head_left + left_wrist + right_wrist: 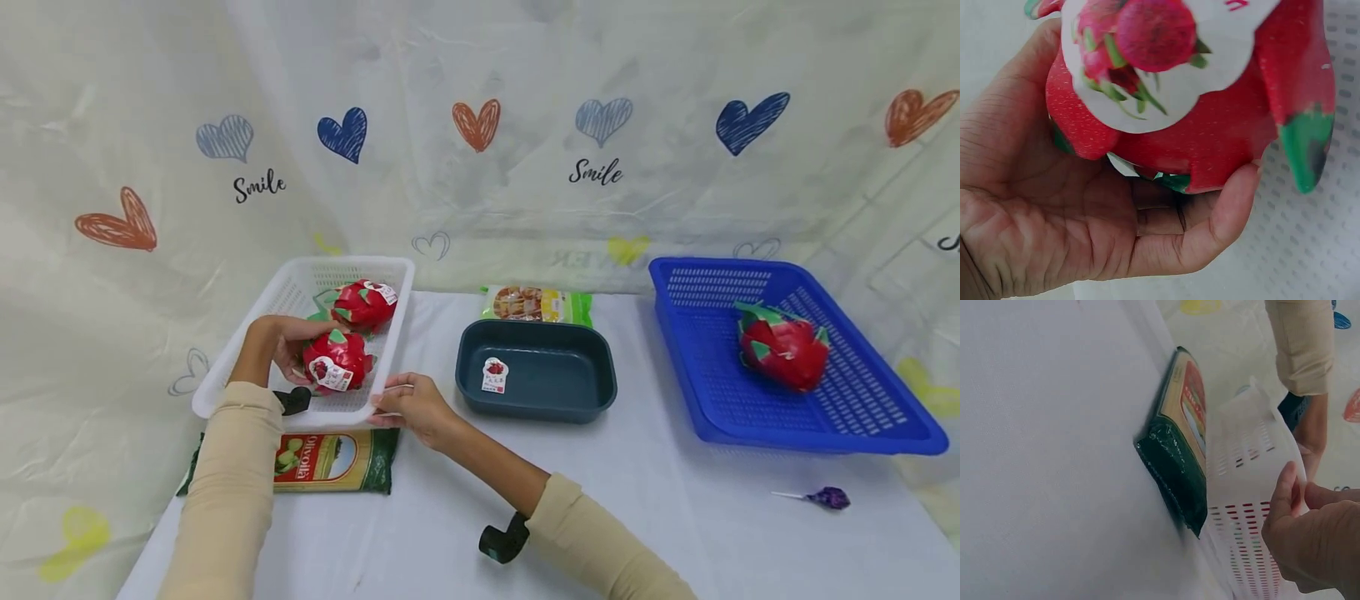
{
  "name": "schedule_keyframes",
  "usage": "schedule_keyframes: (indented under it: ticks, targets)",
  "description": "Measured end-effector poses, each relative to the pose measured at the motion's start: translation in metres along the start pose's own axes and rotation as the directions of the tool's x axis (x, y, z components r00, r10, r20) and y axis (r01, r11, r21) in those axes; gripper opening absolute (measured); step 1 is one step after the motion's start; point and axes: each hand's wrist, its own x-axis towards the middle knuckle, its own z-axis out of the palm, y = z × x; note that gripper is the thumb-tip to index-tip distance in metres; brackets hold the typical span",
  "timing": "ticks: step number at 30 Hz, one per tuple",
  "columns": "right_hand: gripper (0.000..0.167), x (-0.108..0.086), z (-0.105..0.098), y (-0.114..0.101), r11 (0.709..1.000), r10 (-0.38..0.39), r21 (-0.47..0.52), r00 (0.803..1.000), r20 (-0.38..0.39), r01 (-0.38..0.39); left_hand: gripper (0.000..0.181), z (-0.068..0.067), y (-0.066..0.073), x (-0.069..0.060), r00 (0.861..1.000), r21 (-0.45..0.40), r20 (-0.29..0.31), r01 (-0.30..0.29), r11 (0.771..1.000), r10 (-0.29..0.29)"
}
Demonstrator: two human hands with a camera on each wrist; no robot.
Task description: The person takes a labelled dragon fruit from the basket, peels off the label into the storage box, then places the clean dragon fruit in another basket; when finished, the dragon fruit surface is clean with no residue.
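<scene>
In the white plastic basket [258,333] lie two red dragon fruits with green scale tips. My left hand [288,342] reaches inside and grips the nearer dragon fruit [318,354]; in the left wrist view its fingers curl under the dragon fruit [1222,125], which bears a white picture label. The other dragon fruit [358,307] sits just behind it. My right hand [416,408] pinches the basket's near right corner. Seen from the right wrist, thumb and fingers clasp the rim of the basket [1241,444].
A green-ended Olivoilà packet [337,462] lies partly beneath the white basket's near side. Right of the basket stands a dark teal tray [555,375] with a sticker inside, a snack bag [536,305] behind it. A blue basket [697,400] holds another dragon fruit [787,350]; a lollipop [828,498] lies before it.
</scene>
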Motion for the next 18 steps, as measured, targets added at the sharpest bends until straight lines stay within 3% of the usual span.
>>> schedule_keyframes:
  ticks: [7,12,15,18]
  targets:
    - [0.031,-0.002,0.002,-0.002,1.0,-0.001,0.01,1.0,-0.011,0.001,0.081,-0.011,-0.013,-0.016,0.997,-0.005,-0.017,-0.081,0.997,0.081]
    - [0.033,-0.005,0.002,-0.004,1.0,0.012,0.006,1.0,-0.004,-0.012,0.077,-0.016,-0.016,-0.032,0.986,0.001,-0.02,-0.165,0.986,0.165]
    - [0.033,-0.009,-0.004,-0.007,0.998,0.001,-0.059,1.0,-0.003,-0.001,0.078,-0.013,-0.012,-0.043,0.973,0.058,-0.037,-0.224,0.973,0.226]
    - [0.032,-0.014,-0.014,-0.013,0.991,-0.032,-0.131,0.999,-0.003,0.031,0.077,-0.005,-0.001,-0.057,0.961,0.168,-0.058,-0.258,0.951,0.271]
